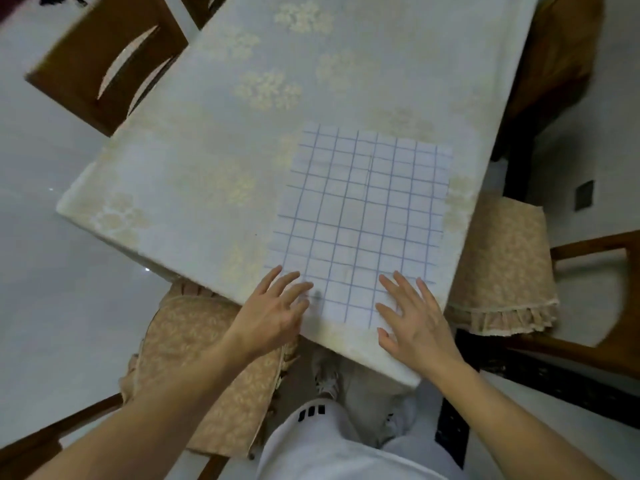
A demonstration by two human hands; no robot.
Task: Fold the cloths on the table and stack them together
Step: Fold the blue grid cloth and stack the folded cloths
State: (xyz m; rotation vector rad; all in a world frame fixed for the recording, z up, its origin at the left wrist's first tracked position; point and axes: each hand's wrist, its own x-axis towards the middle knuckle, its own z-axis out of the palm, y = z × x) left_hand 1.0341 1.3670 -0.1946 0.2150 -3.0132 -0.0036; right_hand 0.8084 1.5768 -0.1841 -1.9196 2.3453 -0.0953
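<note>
A white cloth with a blue grid pattern [363, 216] lies flat and spread out on the table [214, 140], near its front right corner. My left hand [273, 310] hovers over or touches the cloth's near left corner, fingers spread and straight. Over the near right part of the cloth is my right hand [412, 313], also with spread, straight fingers. Neither hand grips anything. I cannot tell whether the fingertips press the cloth.
The table wears a pale floral tablecloth. Wooden chairs with beige cushions stand at the near left [194, 368], at the right [502, 265] and at the far left [107, 64]. My legs and shoes show below the table edge.
</note>
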